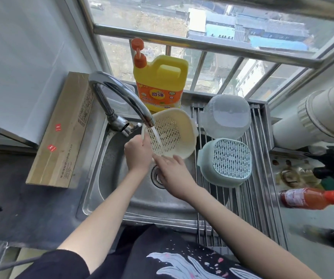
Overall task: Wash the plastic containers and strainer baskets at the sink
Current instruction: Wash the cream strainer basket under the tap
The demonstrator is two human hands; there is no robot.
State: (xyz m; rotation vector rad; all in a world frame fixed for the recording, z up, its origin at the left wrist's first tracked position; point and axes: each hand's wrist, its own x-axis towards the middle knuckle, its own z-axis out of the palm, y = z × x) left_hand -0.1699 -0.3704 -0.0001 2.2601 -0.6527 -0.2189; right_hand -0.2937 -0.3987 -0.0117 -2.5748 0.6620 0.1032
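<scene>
A cream strainer basket (174,131) is tilted over the steel sink (109,178), its inside facing me, and water from the curved tap (122,95) runs into it. My left hand (138,156) grips its left rim. My right hand (172,174) lies flat below the basket's lower edge, fingers apart, touching it. On the drying rack (232,198) to the right a pale blue-green strainer basket (226,162) lies upside down. A clear plastic container (227,117) sits upside down behind it.
A yellow dish soap bottle (160,81) with an orange pump stands behind the sink by the window bars. A long cardboard box (61,131) lies on the left counter. A red sauce bottle (311,198), a dark bottle (327,236) and a white pipe (319,117) are at the right.
</scene>
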